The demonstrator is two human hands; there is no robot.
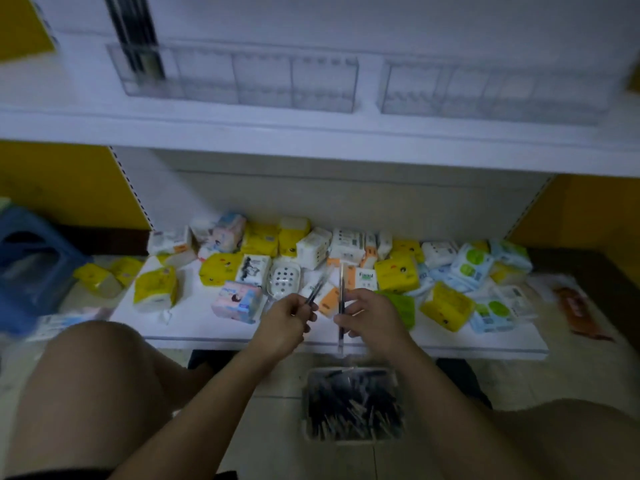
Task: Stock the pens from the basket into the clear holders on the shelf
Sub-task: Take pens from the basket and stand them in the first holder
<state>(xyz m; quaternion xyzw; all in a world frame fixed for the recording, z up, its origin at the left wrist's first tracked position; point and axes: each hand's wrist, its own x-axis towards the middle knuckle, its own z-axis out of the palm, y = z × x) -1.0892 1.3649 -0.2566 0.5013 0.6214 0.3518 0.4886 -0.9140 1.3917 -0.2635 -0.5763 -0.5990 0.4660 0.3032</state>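
Hands raised over basket (353,405): left hand (284,320) pinches tilted pen (317,289), right hand (372,315) grips upright pen (341,306).

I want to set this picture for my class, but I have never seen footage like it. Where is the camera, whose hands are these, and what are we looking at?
There is no machine here. A person wears a wide-angle camera on the head, so this one view looks down past their knees at their own hands. The left hand grips a few dark pens. The right hand pinches a single pen, held upright. Below, on the floor, stands the basket, full of pens. On the upper shelf sit the clear holders; the far-left compartment already has stocked pens. The lower shelf carries tissue packs.
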